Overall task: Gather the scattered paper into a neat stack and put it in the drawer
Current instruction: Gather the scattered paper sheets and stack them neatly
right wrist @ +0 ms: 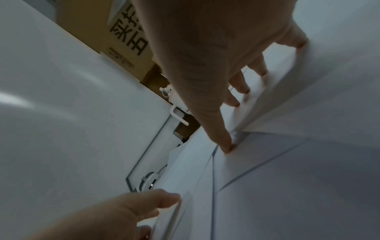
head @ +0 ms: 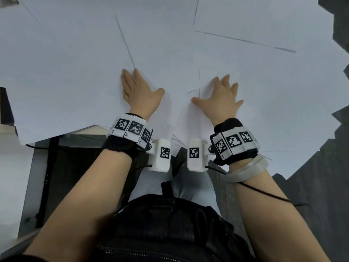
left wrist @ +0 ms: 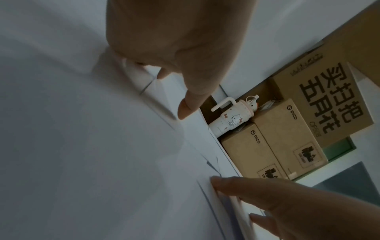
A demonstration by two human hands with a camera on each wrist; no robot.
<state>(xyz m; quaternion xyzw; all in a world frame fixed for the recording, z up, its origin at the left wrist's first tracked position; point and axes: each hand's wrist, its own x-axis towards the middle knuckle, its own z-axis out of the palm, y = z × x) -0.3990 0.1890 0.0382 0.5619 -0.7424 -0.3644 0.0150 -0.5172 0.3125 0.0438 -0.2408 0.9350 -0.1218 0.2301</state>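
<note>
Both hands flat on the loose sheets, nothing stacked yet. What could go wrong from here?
1. The sheets overlap at skewed angles; sliding them under the flat left hand and right hand may buckle or crease them rather than square them.
2. Some sheets overhang the near table edge; a push could tip them off.

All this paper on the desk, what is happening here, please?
A person is starting to gather loose white paper sheets that cover the desk and overlap at odd angles. The left hand and the right hand both lie flat on the sheets, fingers spread, holding nothing. Nothing is stacked yet. Cardboard boxes and a white bottle stand beyond the desk's far edge.
</note>
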